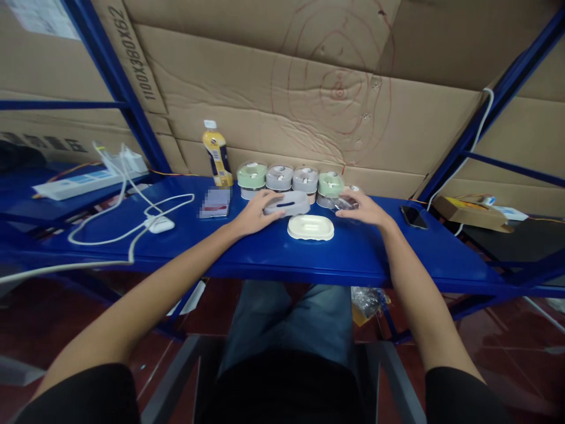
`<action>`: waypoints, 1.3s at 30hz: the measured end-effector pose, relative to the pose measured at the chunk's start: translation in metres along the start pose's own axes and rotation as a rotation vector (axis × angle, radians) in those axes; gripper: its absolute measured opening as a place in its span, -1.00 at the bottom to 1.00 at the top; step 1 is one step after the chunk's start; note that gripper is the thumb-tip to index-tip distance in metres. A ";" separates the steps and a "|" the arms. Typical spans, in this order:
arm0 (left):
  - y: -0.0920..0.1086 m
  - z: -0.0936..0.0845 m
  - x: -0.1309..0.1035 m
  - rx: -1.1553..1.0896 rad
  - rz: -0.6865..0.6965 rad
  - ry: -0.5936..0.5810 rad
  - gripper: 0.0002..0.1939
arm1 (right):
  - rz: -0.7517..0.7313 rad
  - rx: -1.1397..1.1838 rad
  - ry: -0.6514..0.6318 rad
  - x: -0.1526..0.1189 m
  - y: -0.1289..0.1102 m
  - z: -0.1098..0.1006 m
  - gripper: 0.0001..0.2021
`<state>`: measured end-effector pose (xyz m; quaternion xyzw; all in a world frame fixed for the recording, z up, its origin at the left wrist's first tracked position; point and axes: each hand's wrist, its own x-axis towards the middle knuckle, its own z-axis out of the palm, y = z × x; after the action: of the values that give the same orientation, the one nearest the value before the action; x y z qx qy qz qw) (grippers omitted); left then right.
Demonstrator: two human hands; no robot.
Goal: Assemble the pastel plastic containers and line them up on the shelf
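Note:
My left hand (260,212) is closed round the left end of a grey oval lid (289,203) with a dark slot in its top. A clear, dark-looking plastic piece (345,203) is between the thumb and fingers of my right hand (362,208); its exact shape is hard to make out. Between the hands, nearer the front edge, a cream oval tray (311,227) lies on the blue table (265,253). Behind them stands a row of oval boxes with clear covers: a green box (251,176), grey boxes (279,178) and another green box (331,184).
A yellow drink bottle (217,154) stands back left, with a phone (215,203) before it. White cables and a charger (159,224) lie at left, near a power strip (88,181). Another phone (414,216) and a cardboard box (474,213) are at right. Cardboard (247,76) walls the back.

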<state>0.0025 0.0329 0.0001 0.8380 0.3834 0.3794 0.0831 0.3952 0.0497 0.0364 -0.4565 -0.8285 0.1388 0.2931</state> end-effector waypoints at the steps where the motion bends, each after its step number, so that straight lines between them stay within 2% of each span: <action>1: 0.008 0.005 0.002 -0.025 0.008 -0.006 -0.27 | -0.028 0.046 0.046 0.001 -0.006 0.004 -0.22; 3: 0.023 0.018 0.006 -0.075 0.008 -0.036 -0.13 | -0.080 0.120 0.081 0.002 -0.020 0.014 -0.19; 6: 0.039 0.038 0.011 -0.143 0.034 -0.051 -0.01 | -0.202 0.099 0.033 0.004 -0.043 0.031 -0.17; 11: 0.047 0.058 0.014 -0.190 0.010 -0.065 0.16 | -0.257 -0.020 -0.076 0.006 -0.061 0.047 -0.14; 14: 0.044 0.061 0.015 -0.203 0.002 -0.066 0.18 | -0.248 -0.034 -0.094 0.008 -0.058 0.052 -0.12; 18: 0.038 0.059 0.017 -0.262 0.045 -0.060 0.11 | -0.256 -0.034 -0.088 0.012 -0.053 0.057 -0.12; 24: 0.032 0.057 0.016 -0.301 0.003 -0.114 0.09 | -0.226 -0.078 -0.128 0.009 -0.061 0.063 -0.13; 28: 0.030 0.056 0.014 -0.254 0.006 -0.147 0.09 | -0.214 -0.106 -0.176 0.004 -0.063 0.061 -0.07; 31: 0.029 0.054 0.010 -0.188 0.003 -0.188 0.16 | -0.256 -0.103 -0.220 -0.009 -0.062 0.055 -0.06; 33: 0.028 0.052 0.007 -0.145 -0.020 -0.208 0.21 | -0.206 -0.134 -0.210 -0.026 -0.063 0.048 -0.06; 35: 0.027 0.051 0.005 -0.106 -0.057 -0.228 0.20 | -0.078 -0.217 -0.172 -0.050 -0.065 0.037 -0.05; 39: 0.028 0.051 0.003 -0.034 -0.079 -0.263 0.00 | 0.218 -0.467 -0.098 -0.106 -0.055 0.006 -0.09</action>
<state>0.0552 0.0234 -0.0218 0.8633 0.3952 0.2691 0.1618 0.3976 -0.0691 0.0211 -0.5912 -0.7971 -0.0037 0.1227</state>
